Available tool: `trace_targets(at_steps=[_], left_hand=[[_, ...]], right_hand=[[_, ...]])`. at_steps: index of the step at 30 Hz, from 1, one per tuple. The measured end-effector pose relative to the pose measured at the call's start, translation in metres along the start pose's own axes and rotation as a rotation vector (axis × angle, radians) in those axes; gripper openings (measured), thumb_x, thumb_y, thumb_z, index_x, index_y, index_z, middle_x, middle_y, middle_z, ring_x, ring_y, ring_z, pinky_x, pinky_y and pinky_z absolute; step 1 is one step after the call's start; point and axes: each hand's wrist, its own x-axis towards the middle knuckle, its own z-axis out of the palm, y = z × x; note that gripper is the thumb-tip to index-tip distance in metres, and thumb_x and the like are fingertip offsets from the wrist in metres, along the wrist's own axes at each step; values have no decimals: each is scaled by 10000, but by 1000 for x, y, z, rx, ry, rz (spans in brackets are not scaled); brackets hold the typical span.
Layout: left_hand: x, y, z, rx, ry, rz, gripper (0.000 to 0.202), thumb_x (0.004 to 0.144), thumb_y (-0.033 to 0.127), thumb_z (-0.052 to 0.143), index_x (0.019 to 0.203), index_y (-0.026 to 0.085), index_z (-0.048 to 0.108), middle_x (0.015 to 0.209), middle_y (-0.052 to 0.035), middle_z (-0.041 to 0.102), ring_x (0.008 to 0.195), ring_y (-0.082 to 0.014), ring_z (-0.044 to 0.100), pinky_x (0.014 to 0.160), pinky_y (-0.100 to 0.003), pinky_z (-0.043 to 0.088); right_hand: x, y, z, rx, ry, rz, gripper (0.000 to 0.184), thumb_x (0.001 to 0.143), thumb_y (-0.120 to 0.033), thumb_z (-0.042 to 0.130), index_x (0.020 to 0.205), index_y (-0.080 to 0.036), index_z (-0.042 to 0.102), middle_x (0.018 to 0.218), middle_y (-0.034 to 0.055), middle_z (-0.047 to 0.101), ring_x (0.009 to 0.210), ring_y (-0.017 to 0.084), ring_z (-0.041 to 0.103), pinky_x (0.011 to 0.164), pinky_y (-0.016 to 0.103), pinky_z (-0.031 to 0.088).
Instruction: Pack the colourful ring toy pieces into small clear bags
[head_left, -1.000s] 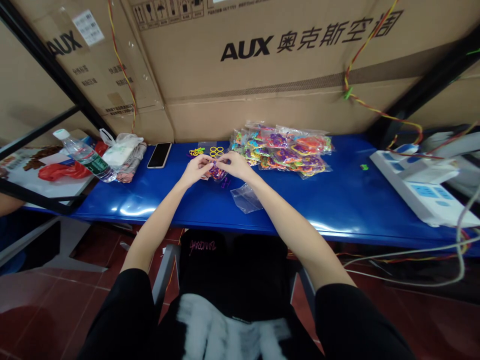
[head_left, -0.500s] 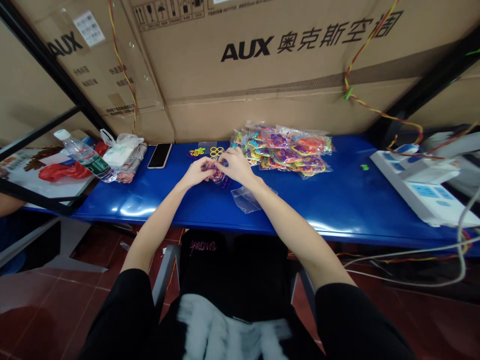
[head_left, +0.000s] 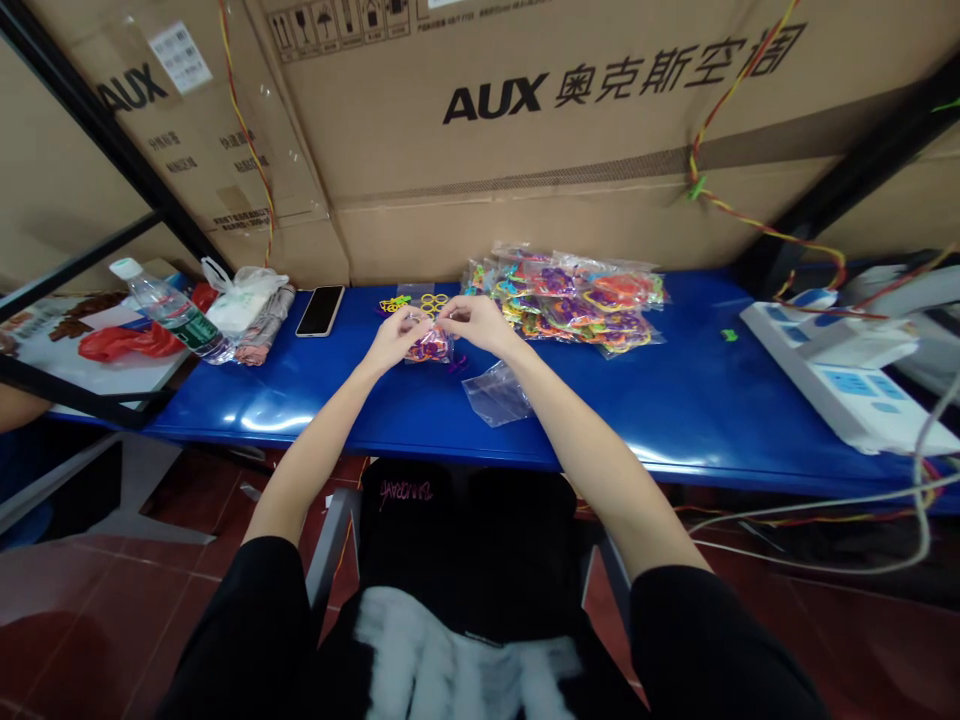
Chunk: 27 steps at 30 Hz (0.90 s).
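My left hand [head_left: 399,338] and my right hand [head_left: 476,325] meet over the blue table, each pinching the top edge of a small clear plastic bag [head_left: 433,346]. Red, orange and purple pieces show through the bag, which hangs below my fingertips. Just to its right lies a loose purple piece [head_left: 458,363]. Behind my hands are yellow rings [head_left: 433,304] and a yellow flat piece [head_left: 394,303]. An empty clear bag [head_left: 496,394] lies flat near my right forearm. A pile of filled bags [head_left: 570,298] rests beyond my right hand.
A phone [head_left: 320,311], a water bottle [head_left: 172,312] and a white plastic bag [head_left: 241,300] lie to the left. A white device [head_left: 840,375] with cables stands at the right. Large cardboard boxes [head_left: 525,150] rise behind the blue table [head_left: 675,400].
My fingers have moved to the bag's top edge, and more of the filled bag now shows below them. A purple piece now lies apart, right of the bag.
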Motion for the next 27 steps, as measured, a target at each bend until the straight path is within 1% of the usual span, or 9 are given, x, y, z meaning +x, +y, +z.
trace_targets(at_steps=[4, 9, 13, 16, 19, 20, 22, 24, 27], left_hand=[[5, -7, -2, 110, 132, 152, 369, 886, 536, 713, 859, 168, 729, 864, -51, 753, 820, -186, 689, 791, -307, 536], [6, -8, -4, 44, 138, 136, 367, 906, 522, 698, 915, 167, 789, 913, -55, 787, 831, -185, 698, 796, -311, 547], [4, -4, -8, 51, 126, 92, 389, 858, 552, 749, 835, 166, 786, 832, -47, 778, 785, -186, 693, 758, -317, 551], [4, -2, -11, 25, 106, 121, 394, 792, 539, 820, 923, 169, 782, 920, -59, 785, 819, -190, 705, 766, -324, 560], [3, -2, -12, -8, 100, 180, 429, 760, 527, 859, 995, 178, 772, 957, -62, 784, 827, -185, 713, 776, -330, 574], [3, -2, -11, -23, 101, 185, 422, 771, 528, 855, 994, 179, 772, 941, -60, 784, 813, -180, 713, 770, -329, 578], [3, -3, -11, -60, 111, 178, 405, 788, 532, 847, 984, 184, 775, 912, -53, 785, 782, -173, 714, 733, -318, 583], [4, -4, -11, -96, 135, 173, 408, 784, 542, 852, 977, 191, 780, 907, -50, 789, 770, -170, 719, 697, -302, 583], [5, -4, -12, -128, 169, 187, 413, 763, 545, 873, 960, 193, 785, 942, -55, 797, 814, -177, 736, 716, -297, 594]], right_hand=[[-2, -7, 0, 22, 17, -3, 265, 790, -449, 758, 772, -208, 651, 705, 16, 670, 637, 159, 617, 626, 324, 505], [-1, -9, -5, 60, 27, 15, 275, 790, -420, 789, 757, -214, 609, 684, 17, 652, 651, 169, 632, 653, 346, 524], [0, -9, -7, 68, 30, 37, 245, 823, -390, 785, 810, -219, 610, 707, 22, 662, 688, 179, 658, 691, 360, 560], [-2, -12, -8, 65, 25, 18, 234, 843, -361, 770, 988, -211, 665, 748, 19, 696, 674, 174, 667, 699, 357, 578], [-3, -14, -9, 56, 26, 5, 470, 852, -356, 764, 1284, -209, 647, 796, 19, 736, 668, 178, 674, 714, 362, 591], [-3, -14, -10, 57, 28, 7, 512, 849, -362, 767, 1322, -208, 641, 803, 22, 744, 669, 180, 675, 716, 366, 594], [-2, -12, -11, 67, 32, 10, 458, 837, -385, 777, 1246, -197, 696, 800, 34, 751, 665, 181, 673, 710, 371, 597], [-1, -9, -12, 94, 39, 3, 354, 817, -420, 787, 1079, -186, 747, 776, 41, 744, 648, 173, 664, 689, 368, 596], [0, -5, -13, 146, 35, -8, 348, 781, -460, 808, 991, -186, 760, 740, 35, 729, 621, 159, 648, 652, 352, 586]])
